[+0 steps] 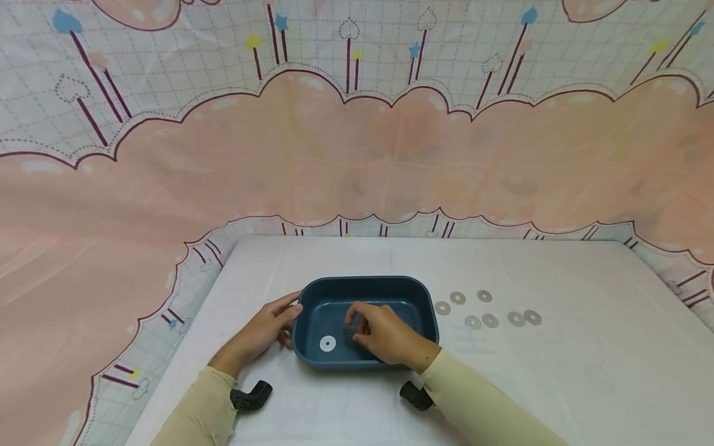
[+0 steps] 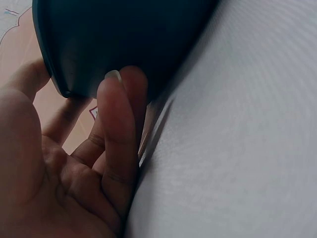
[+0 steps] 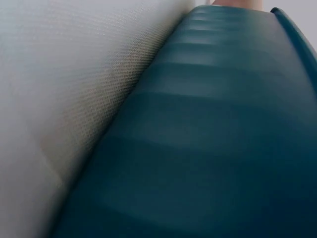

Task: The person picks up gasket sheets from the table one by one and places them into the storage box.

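Note:
A dark blue rectangular tray [image 1: 365, 367] sits on the white table. At its left end my left hand [image 1: 273, 325] holds the wall, thumb at the rim; the left wrist view shows curled fingers [image 2: 118, 114] against the outside. My right hand [image 1: 385, 334] reaches over the near rim, thumb and forefinger pinching a dim grey washer [image 1: 350, 331] low inside the tray. Just left of it, a bright washer [image 1: 327, 343] lies flat on the tray floor. The right wrist view shows only the tray's outer wall [image 3: 198, 129] and the tabletop, with the right hand out of sight.
Several flat silver washers lie loose to the right of the tray, the nearest washer [image 1: 442, 308] close to its wall and the farthest washer [image 1: 532, 317] further right. A patterned cloth [image 1: 357, 167] hangs behind the white table [image 1: 558, 384].

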A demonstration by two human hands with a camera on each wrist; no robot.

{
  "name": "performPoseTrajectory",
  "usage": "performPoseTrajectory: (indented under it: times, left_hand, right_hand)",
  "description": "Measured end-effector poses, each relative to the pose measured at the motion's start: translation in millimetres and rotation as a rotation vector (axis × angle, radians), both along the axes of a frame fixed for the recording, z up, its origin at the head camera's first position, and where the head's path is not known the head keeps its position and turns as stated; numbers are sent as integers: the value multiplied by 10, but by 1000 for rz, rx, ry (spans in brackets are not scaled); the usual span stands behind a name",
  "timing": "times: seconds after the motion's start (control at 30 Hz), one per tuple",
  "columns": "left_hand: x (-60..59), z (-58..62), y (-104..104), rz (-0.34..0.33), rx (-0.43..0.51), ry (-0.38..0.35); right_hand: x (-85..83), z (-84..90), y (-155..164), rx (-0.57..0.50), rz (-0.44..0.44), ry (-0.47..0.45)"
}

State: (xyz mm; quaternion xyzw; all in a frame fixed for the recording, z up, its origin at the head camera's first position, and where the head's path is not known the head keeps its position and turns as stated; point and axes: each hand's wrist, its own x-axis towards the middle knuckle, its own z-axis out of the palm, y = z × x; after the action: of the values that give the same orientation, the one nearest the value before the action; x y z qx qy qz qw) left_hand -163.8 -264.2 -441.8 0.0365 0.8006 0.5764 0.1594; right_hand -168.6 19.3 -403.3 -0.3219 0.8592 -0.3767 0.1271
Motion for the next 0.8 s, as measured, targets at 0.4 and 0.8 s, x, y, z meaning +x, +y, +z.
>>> performPoseTrajectory:
  times: [0.4,0.8]
  left_hand:
    - [-17,-18,1,11,6,-10]
    - [-14,-15,16,34,1,-19]
  right_hand:
    - [-101,-91,-83,-5,21,-65]
    - [-113,-118,-110,1,37,-91]
